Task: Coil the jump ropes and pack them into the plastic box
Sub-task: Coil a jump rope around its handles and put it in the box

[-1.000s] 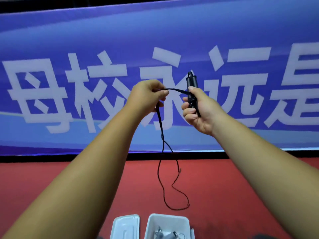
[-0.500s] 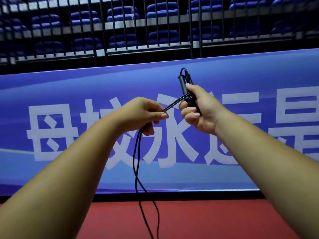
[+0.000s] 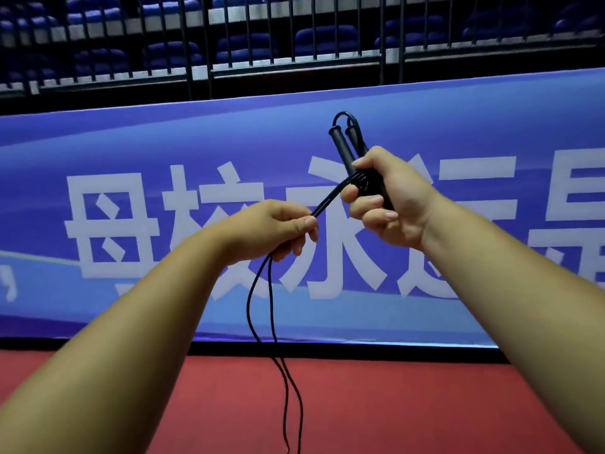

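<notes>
In the head view, the red floor (image 3: 409,407) lies open beneath our raised arms, running back to the long blue banner (image 3: 157,142) with white lettering that walls off the far side. Above it stand a dark railing (image 3: 188,54) and rows of blue seats (image 3: 327,39).

Our right hand (image 3: 389,198) is clenched around the jump rope (image 3: 270,306), holding its two black handles (image 3: 340,145) upright, side by side. Our left hand (image 3: 271,229), just beside and lower, pinches two strands, which hang down from it past the bottom edge.
</notes>
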The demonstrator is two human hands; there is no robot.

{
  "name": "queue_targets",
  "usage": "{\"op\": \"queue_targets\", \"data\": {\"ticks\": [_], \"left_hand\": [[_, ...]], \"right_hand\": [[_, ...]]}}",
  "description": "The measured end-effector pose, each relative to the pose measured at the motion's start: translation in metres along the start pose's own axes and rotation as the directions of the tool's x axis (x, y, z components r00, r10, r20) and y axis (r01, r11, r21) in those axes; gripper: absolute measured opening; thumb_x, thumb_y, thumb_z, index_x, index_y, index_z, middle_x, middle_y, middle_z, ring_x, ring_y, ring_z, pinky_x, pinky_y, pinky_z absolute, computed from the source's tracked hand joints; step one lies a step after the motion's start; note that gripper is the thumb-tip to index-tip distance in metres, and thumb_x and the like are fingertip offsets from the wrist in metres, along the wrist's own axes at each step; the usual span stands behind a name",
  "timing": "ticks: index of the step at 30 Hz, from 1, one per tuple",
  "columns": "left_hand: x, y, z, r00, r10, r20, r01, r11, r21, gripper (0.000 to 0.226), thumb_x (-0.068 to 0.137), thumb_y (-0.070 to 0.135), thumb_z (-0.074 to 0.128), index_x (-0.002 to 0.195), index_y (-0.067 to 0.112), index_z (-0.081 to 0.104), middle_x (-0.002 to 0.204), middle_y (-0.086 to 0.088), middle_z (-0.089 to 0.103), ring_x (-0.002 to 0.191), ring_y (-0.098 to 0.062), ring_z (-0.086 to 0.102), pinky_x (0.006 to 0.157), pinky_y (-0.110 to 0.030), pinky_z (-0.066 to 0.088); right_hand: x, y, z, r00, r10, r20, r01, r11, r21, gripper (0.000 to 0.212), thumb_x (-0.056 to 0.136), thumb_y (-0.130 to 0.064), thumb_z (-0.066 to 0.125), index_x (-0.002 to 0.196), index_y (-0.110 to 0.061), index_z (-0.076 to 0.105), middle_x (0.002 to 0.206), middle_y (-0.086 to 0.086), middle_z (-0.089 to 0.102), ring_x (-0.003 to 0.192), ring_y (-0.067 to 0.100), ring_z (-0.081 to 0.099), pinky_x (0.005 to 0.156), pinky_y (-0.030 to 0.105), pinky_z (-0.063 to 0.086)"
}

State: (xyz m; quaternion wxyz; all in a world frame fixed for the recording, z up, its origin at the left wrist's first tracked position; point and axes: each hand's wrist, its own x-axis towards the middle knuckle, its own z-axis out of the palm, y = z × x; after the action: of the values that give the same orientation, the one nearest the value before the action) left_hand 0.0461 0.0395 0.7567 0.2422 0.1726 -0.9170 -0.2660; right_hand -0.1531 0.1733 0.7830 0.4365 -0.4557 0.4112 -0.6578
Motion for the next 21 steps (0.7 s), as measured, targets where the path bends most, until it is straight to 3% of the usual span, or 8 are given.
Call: {"op": "queue_targets", "data": {"ticks": [4,7,10,13,17,21], "left_hand": [[0.002,-0.033,0.013,0.999,-0.043,-0.005,0.042,0.994,-0.102,0.028,0.110,0.037,0.051,0.101,0.025,0.074,0.079,-0.003,0.064,0.068,-0.018,0.056,0.069,-0.032,0.050],[0.006,-0.057,0.031,0.998,-0.056,0.028,0.060,0.987,-0.150,0.023,0.110,0.021,0.051,0.108,0.017,0.074,0.081,-0.004,0.059,0.073,-0.020,0.062,0.078,-0.039,0.059],[0.012,-0.081,0.055,0.992,-0.103,0.074,0.114,0.980,-0.164,0.023,0.109,0.011,0.050,0.111,0.010,0.073,0.084,-0.008,0.060,0.077,-0.020,0.067,0.084,-0.037,0.063],[0.018,-0.112,0.080,0.982,-0.153,0.115,0.168,0.976,-0.136,0.023,0.108,0.009,0.052,0.112,0.010,0.074,0.099,-0.020,0.069,0.085,-0.019,0.071,0.092,-0.041,0.062],[0.017,-0.155,0.119,0.968,-0.208,0.143,0.226,0.967,-0.121,0.022,0.107,0.009,0.053,0.111,0.012,0.075,0.103,-0.006,0.076,0.091,-0.017,0.073,0.098,-0.045,0.059],[0.011,-0.197,0.160,0.955,-0.258,0.145,0.281,0.945,-0.169,0.023,0.105,0.017,0.056,0.102,0.029,0.076,0.104,-0.003,0.078,0.104,-0.022,0.074,0.102,-0.050,0.056]], "right_hand": [[0.008,0.025,-0.014,0.998,0.039,-0.042,-0.042,0.998,-0.052,0.017,0.096,-0.024,0.053,0.097,-0.017,0.038,0.080,0.006,0.055,0.054,0.009,0.029,0.032,0.017,0.020],[0.014,0.047,-0.025,0.994,0.081,-0.075,-0.085,0.995,-0.053,0.017,0.096,-0.023,0.055,0.098,-0.017,0.039,0.080,0.007,0.055,0.055,0.010,0.030,0.034,0.017,0.022],[0.020,0.076,-0.036,0.987,0.135,-0.084,-0.137,0.991,-0.015,0.018,0.099,-0.024,0.056,0.094,-0.017,0.041,0.077,0.005,0.054,0.054,0.008,0.030,0.036,0.016,0.021],[0.024,0.109,-0.045,0.972,0.231,-0.048,-0.232,0.973,-0.004,0.023,0.100,-0.030,0.062,0.089,-0.019,0.045,0.077,0.004,0.054,0.052,0.007,0.029,0.035,0.015,0.020],[0.026,0.157,-0.053,0.926,0.377,0.026,-0.377,0.926,0.014,0.025,0.099,-0.032,0.066,0.089,-0.020,0.047,0.077,0.003,0.052,0.054,0.006,0.026,0.034,0.013,0.020],[0.019,0.208,-0.059,0.822,0.546,0.164,-0.561,0.824,0.072,0.016,0.094,-0.026,0.061,0.090,-0.016,0.048,0.075,0.001,0.047,0.055,0.005,0.019,0.037,0.011,0.014]]}}
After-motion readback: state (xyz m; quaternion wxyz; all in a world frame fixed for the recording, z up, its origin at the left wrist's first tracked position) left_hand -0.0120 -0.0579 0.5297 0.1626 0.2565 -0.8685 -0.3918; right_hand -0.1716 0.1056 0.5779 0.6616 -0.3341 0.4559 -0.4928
